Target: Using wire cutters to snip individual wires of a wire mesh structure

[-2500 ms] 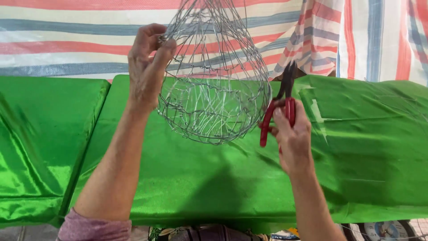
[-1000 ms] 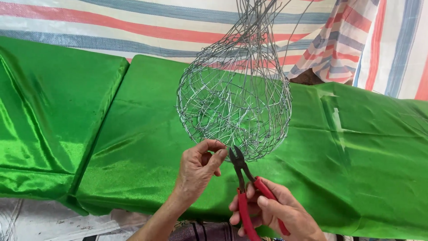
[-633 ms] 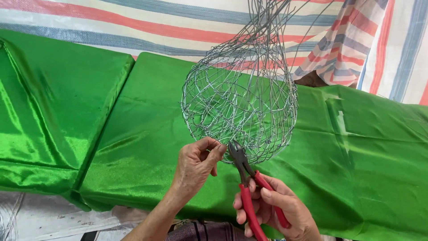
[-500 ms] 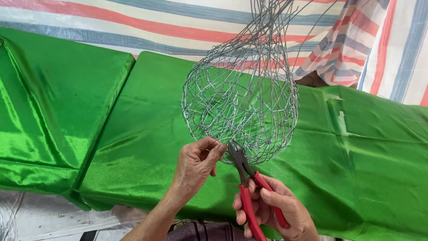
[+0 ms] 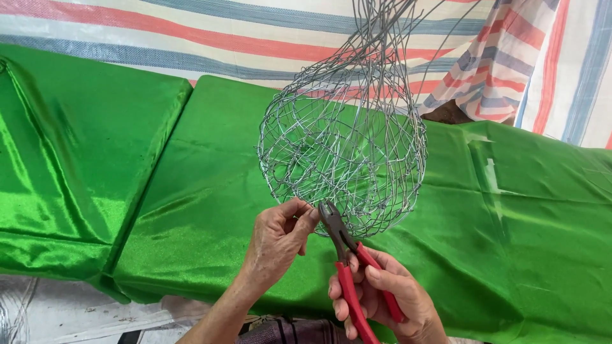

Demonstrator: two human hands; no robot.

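Left hand (image 5: 275, 239): fingertips pinched on a strand at the lower rim of the wire basket (image 5: 344, 153), which hangs over the green cloth (image 5: 191, 210).
Pliers (image 5: 347, 267): red handles, nose against the same strand.
Right hand (image 5: 382, 299): closed around the pliers' handles.
Progress: mesh body looks largely woven; bottom wires seem left to finish.
Change: 2.5 s ago the left hand held the top and the pliers were alongside; both are now underneath.
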